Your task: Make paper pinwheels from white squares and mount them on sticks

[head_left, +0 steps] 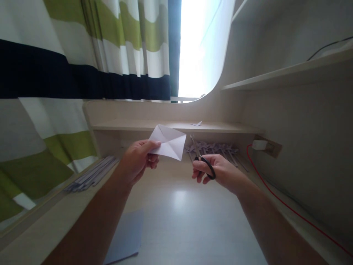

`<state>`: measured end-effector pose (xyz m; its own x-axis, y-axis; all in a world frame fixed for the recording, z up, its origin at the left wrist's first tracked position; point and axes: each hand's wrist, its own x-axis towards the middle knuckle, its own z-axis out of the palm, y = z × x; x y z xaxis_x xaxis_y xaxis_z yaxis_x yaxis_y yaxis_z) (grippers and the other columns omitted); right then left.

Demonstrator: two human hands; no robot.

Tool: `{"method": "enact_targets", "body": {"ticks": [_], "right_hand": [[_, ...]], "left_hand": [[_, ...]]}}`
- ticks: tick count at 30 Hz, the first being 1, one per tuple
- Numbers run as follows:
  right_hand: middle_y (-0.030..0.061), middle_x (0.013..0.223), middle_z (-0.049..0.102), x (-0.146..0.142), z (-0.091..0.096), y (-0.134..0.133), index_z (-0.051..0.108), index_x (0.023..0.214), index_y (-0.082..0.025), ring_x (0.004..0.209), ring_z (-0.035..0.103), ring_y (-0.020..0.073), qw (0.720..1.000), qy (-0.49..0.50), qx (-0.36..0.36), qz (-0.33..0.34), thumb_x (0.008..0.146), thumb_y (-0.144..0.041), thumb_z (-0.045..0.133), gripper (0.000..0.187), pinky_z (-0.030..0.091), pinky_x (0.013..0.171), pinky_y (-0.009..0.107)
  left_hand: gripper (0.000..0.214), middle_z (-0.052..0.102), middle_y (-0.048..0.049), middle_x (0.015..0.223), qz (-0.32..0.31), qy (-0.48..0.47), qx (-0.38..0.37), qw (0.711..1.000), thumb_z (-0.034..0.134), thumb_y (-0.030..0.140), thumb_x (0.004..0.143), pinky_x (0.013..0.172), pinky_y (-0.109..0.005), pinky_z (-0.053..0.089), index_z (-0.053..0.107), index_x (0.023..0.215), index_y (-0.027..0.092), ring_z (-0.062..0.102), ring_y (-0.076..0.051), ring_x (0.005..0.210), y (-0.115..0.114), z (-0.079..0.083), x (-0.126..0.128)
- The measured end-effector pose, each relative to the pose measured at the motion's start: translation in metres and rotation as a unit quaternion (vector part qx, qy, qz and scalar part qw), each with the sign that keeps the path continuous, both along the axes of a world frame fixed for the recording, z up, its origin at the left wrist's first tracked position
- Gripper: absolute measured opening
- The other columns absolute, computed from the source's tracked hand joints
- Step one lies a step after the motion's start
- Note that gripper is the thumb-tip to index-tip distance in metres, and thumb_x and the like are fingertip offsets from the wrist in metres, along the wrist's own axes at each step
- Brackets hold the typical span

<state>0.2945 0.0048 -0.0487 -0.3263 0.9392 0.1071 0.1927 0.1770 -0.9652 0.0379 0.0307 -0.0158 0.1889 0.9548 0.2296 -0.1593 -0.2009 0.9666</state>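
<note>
My left hand (pixel 138 159) pinches the left corner of a white square of paper (pixel 170 146) marked with diagonal creases and holds it up above the desk. My right hand (pixel 217 170) grips black-handled scissors (pixel 202 157), fingers through the loops, blades pointing up and left toward the paper's right edge. The blade tips sit a short way from the paper and do not touch it.
A pale wooden desk (pixel 182 217) lies below, with a blue paper sheet (pixel 125 235) near me. Grey strips (pixel 92 176) lie at the left, purple paper pinwheels (pixel 213 149) at the back under a low shelf (pixel 171 126). A red cable (pixel 286 206) runs from a wall plug (pixel 260 144). Striped curtain hangs left.
</note>
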Motion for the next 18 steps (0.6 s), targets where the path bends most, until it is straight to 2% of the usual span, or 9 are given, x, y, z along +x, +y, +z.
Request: {"method": "enact_targets", "body": {"ticks": [4,7,10,13,16,18], "right_hand": [[0.0095,0.092,0.079,0.0,0.003,-0.005,0.076,0.087,-0.015,0.071,0.069,0.0142,0.998,-0.041,-0.005,0.045,0.088,-0.057,0.077,0.042,0.052,0.057,0.022],[0.0091,0.089,0.079,-0.007,0.001,-0.006,0.075,0.086,-0.015,0.068,0.069,0.0131,0.998,-0.024,-0.015,0.053,0.087,-0.055,0.078,0.041,0.052,0.056,0.021],[0.0082,0.085,0.077,-0.019,-0.005,-0.004,0.075,0.085,-0.014,0.063,0.068,0.0119,0.996,0.087,-0.017,0.001,0.084,-0.057,0.081,0.043,0.054,0.053,0.02],[0.0051,0.079,0.073,-0.03,-0.012,0.0,0.075,0.084,-0.014,0.063,0.068,0.0131,0.976,0.211,-0.008,-0.056,0.077,-0.054,0.087,0.042,0.057,0.052,0.021],[0.0027,0.075,0.072,-0.033,-0.017,0.003,0.077,0.083,-0.014,0.061,0.067,0.0127,0.963,0.256,0.011,-0.084,0.067,-0.042,0.094,0.037,0.059,0.053,0.022],[0.0026,0.076,0.073,-0.03,-0.015,0.004,0.077,0.079,-0.014,0.06,0.065,0.0115,0.96,0.255,0.023,-0.111,0.06,-0.036,0.096,0.035,0.057,0.052,0.021]], "left_hand": [[0.028,0.045,0.0042,0.046,0.039,0.001,0.016,0.999,0.071,0.03,0.076,0.04,-0.023,0.035,0.054,0.057,0.018,0.043,-0.01,0.04,-0.003,0.005,-0.006],[0.029,0.045,0.0036,0.045,0.057,-0.009,0.024,0.998,0.068,0.028,0.075,0.039,-0.024,0.036,0.052,0.053,0.019,0.043,-0.011,0.04,-0.003,0.004,-0.005],[0.027,0.045,0.0034,0.044,0.046,-0.001,0.024,0.999,0.067,0.028,0.072,0.039,-0.024,0.036,0.051,0.052,0.019,0.044,-0.011,0.04,-0.002,-0.002,0.0],[0.026,0.05,0.002,0.046,0.003,0.062,0.032,0.998,0.068,0.033,0.073,0.038,-0.023,0.036,0.057,0.056,0.017,0.044,-0.011,0.041,-0.001,-0.012,0.011],[0.032,0.054,0.0002,0.049,-0.042,0.143,0.042,0.988,0.066,0.04,0.078,0.04,-0.022,0.037,0.06,0.058,0.016,0.046,-0.01,0.042,-0.002,-0.021,0.022],[0.037,0.056,-0.0007,0.05,-0.045,0.172,0.044,0.983,0.065,0.045,0.08,0.042,-0.023,0.038,0.06,0.058,0.016,0.048,-0.011,0.043,-0.003,-0.023,0.027]]}}
